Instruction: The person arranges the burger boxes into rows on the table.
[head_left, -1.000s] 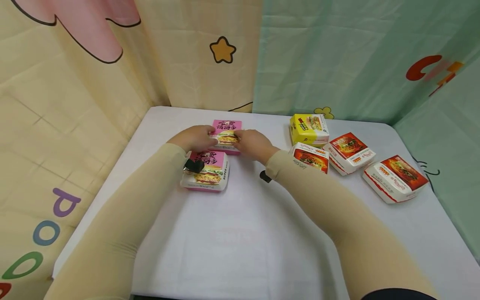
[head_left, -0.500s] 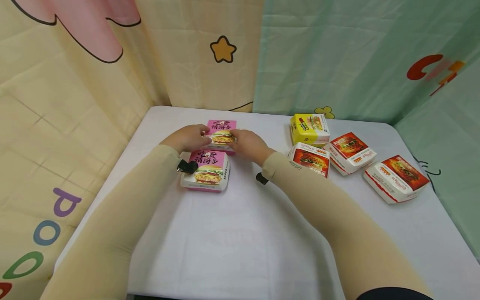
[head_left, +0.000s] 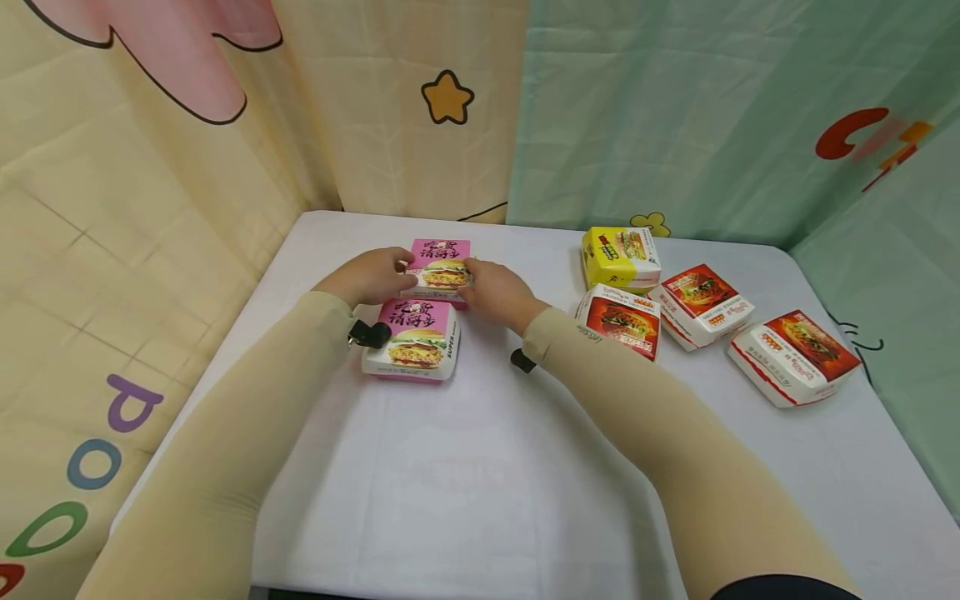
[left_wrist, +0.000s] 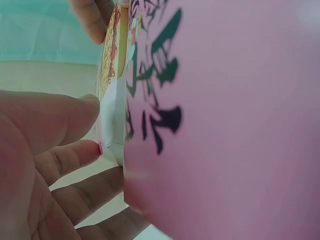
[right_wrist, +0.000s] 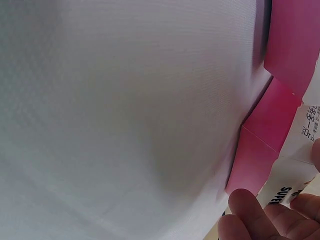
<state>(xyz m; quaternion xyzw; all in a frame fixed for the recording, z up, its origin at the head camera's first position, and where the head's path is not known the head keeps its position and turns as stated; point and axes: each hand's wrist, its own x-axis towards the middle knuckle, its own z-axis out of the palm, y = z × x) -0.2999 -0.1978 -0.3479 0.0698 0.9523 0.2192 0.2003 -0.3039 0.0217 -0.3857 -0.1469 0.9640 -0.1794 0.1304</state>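
Note:
Both hands are at a pink and white burger box (head_left: 442,250), printed with a burger and dark lettering, at the back of the table. My left hand (head_left: 375,275) grips its left side; the left wrist view shows thumb and fingers at the edge. The right hand (head_left: 498,292) grips the opposite side, with fingertips (right_wrist: 242,200) at its lower side in the right wrist view. A matching pink burger box (head_left: 414,350) sits right in front, lined up closely with the held one. Its pink top (left_wrist: 225,115) fills much of the left wrist view.
To the right, a yellow burger box (head_left: 611,262) stands behind several white and red burger boxes (head_left: 697,300), the nearest partly covered by the right sleeve (head_left: 637,417). Printed curtains (head_left: 375,125) border the white-covered table (head_left: 457,475).
Both hands have shifted left with the rear pink burger box, now more nearly behind the front one. The front box and the boxes on the right have stayed in place.

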